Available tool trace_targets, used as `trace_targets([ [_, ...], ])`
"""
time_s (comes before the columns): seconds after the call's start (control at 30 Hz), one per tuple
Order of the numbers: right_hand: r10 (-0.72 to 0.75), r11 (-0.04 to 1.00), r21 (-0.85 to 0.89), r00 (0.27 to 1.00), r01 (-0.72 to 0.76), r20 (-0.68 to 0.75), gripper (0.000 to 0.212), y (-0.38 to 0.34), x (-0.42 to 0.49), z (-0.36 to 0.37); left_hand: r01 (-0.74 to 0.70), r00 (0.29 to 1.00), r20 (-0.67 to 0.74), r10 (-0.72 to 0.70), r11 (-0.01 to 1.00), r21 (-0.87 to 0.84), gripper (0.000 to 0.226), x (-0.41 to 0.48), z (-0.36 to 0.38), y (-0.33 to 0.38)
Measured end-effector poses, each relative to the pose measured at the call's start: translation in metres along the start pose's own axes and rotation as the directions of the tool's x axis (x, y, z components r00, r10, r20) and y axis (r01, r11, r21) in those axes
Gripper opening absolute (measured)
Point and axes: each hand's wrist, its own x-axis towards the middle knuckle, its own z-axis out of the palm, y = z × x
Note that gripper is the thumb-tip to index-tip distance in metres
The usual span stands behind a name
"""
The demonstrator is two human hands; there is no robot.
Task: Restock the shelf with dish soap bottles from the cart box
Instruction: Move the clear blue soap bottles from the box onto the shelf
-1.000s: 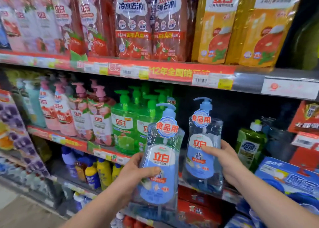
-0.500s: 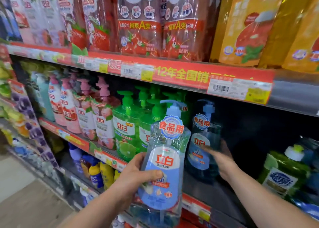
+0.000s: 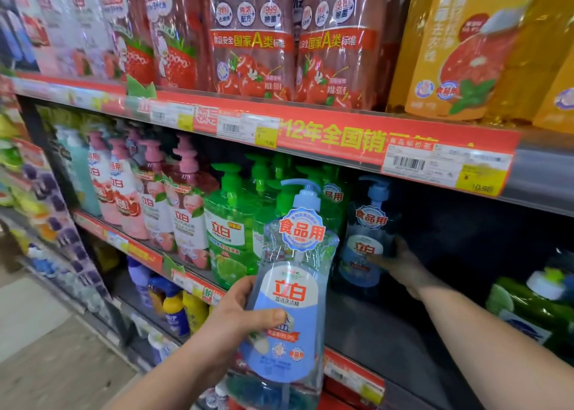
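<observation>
Here, the left thumb (image 3: 267,319) lies across the front label of the near bottle (image 3: 293,285), and the other fingers wrap behind it, so the left hand (image 3: 230,324) grips this clear bottle with its blue pump upright, out in front of the shelf (image 3: 372,325) edge. The right hand (image 3: 403,270) reaches deep into the dark bay, its thumb laid on the front of the far bottle (image 3: 362,245), a second one of the same kind; its other fingers are lost in shadow, but the hand holds that bottle by its right side. The far bottle stands upright on the shelf, just beside the green bottles (image 3: 230,223) on its left. Beyond those stand pink bottles (image 3: 186,217). A red price strip (image 3: 341,136) runs above, under red pouches (image 3: 251,37) and yellow pouches (image 3: 459,46).
</observation>
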Motion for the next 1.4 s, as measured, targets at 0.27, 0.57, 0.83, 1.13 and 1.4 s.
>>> trace_targets([
  [0.27,0.004,0.969,-0.241,0.975,-0.059,-0.220,0.063,-0.020,-0.026,0.006,0.034,0.998,0.056,-0.034,0.999,0.001,0.074,0.006,0.013,0.001],
  [0.57,0.060,0.981,0.166,0.972,-0.099,0.227,0.056,-0.084,-0.110,-0.010,0.040,0.986,0.158,-0.045,0.998,0.038,0.066,0.029,0.062,-0.009],
  [0.83,-0.025,0.997,-0.076,1.000,0.025,-0.006,0.034,-0.094,-0.132,-0.041,-0.048,0.951,0.307,-0.045,0.956,0.290,0.056,0.057,0.108,-0.009],
  [1.13,-0.133,0.967,-0.246,0.957,0.068,-0.258,0.072,-0.067,-0.107,-0.044,-0.525,0.713,0.519,0.471,-0.131,0.841,0.059,0.080,0.104,0.058],
  [1.4,-0.037,0.978,-0.205,0.954,-0.026,-0.298,0.084,-0.056,-0.075,-0.049,-0.299,0.856,0.478,0.199,-0.563,0.770,0.071,0.109,0.075,0.063],
])
